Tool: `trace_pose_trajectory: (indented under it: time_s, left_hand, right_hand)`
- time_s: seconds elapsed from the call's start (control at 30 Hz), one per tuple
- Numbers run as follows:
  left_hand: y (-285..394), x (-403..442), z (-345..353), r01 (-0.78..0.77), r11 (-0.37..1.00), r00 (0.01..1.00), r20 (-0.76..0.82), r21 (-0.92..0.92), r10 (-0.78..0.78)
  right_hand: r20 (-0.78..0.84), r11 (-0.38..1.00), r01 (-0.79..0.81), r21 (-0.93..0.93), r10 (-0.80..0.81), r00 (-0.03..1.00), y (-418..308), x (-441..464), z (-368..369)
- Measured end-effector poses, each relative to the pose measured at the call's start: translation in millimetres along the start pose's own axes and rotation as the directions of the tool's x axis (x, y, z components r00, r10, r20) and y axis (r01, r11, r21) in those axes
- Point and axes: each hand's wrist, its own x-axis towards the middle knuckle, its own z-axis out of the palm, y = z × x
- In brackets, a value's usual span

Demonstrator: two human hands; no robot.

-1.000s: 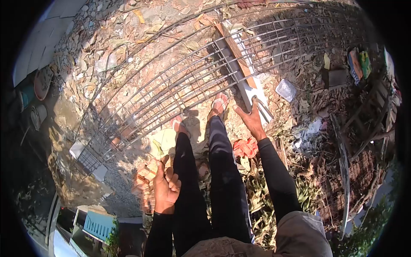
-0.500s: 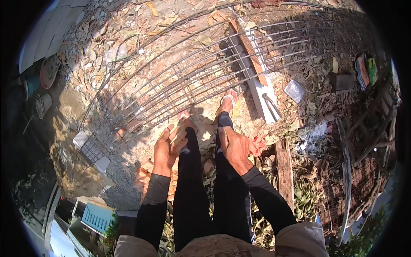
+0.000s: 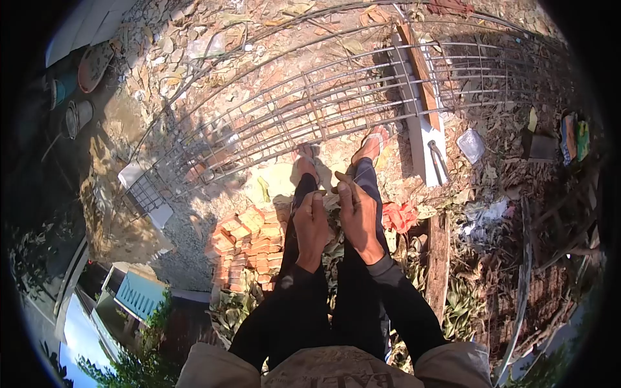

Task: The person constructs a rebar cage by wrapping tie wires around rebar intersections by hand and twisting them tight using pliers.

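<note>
Both hands are up in front of the knees, close together over the dark trouser legs. The left hand (image 3: 312,227) has its thumb pointing forward and its fingers curled under, mostly out of sight; how tightly it closes, and whether it has hold of anything, I can't tell. Just beside it comes the right hand (image 3: 359,216), back turned up, thumb and forefinger reaching forward, the other fingers bent and hidden, so its grip can't be read either.

Out ahead, the steel bar cage (image 3: 310,107) sweeps across the ground in front of both feet, its long rods crossed by thinner ties. On the right it crosses a pale beam (image 3: 424,145), with a brown wooden strip (image 3: 420,71) lying lengthwise along that beam. And there are the pincers (image 3: 438,161), resting on the beam's near end, well apart from both hands!

Beside the beam sits a clear plastic container (image 3: 470,145); nearer the right knee, a crumpled red sheet (image 3: 400,216). Over on the left, a stack of bricks (image 3: 249,246). Now the writing: big faded letters on the shirt front (image 3: 336,370), apparently starting "BAL", the last one too unclear to call.
</note>
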Motion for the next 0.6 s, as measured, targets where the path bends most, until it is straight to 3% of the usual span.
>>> trace_pose_trajectory:
  time_s: [0.03, 0.13, 0.17, 0.27, 0.4, 0.43, 0.5, 0.53, 0.6]
  left_hand:
    - [2, -2, 0, 0.108, 0.990, 0.993, 0.051, -0.096, -0.104]
    - [7, -4, -2, 0.001, 1.000, 0.985, 0.174, -0.019, 0.003]
    - [8, -6, -3, -0.024, 1.000, 0.980, 0.199, -0.010, 0.026]
    - [3, -13, -7, -0.061, 0.998, 0.955, 0.290, 0.006, 0.056]
    - [-15, -8, -19, -0.004, 1.000, 0.926, 0.376, 0.015, -0.002]
    - [-16, -7, -19, 0.011, 1.000, 0.922, 0.388, 0.016, -0.017]
    - [-25, -3, -20, 0.055, 0.993, 0.873, 0.488, -0.109, 0.005]
    - [-30, 0, -21, 0.079, 0.983, 0.845, 0.534, -0.166, 0.022]
    - [-38, 13, -23, 0.176, 0.897, 0.918, 0.398, -0.406, 0.000]
  right_hand:
    - [-0.072, 0.998, 0.058, 0.000, -0.058, 0.996, 2, 2, 6]
    - [0.028, 0.978, -0.195, 0.071, 0.194, 0.981, 5, 10, 5]
    - [-0.009, 0.982, -0.182, 0.042, 0.183, 0.983, 20, 17, 6]
    - [0.182, 0.947, -0.273, 0.168, 0.243, 0.953, 14, 29, -2]
    - [0.139, 0.945, -0.133, 0.297, 0.095, 0.986, 24, 28, 14]
    - [0.185, 0.944, -0.198, 0.264, 0.152, 0.971, 17, 27, 11]
    - [0.269, 0.928, -0.321, 0.190, 0.265, 0.926, 1, 25, 5]
    - [0.252, 0.957, -0.257, 0.132, 0.219, 0.943, -1, 23, 5]
    - [0.229, 0.992, -0.125, 0.010, 0.119, 0.966, -2, 20, 5]
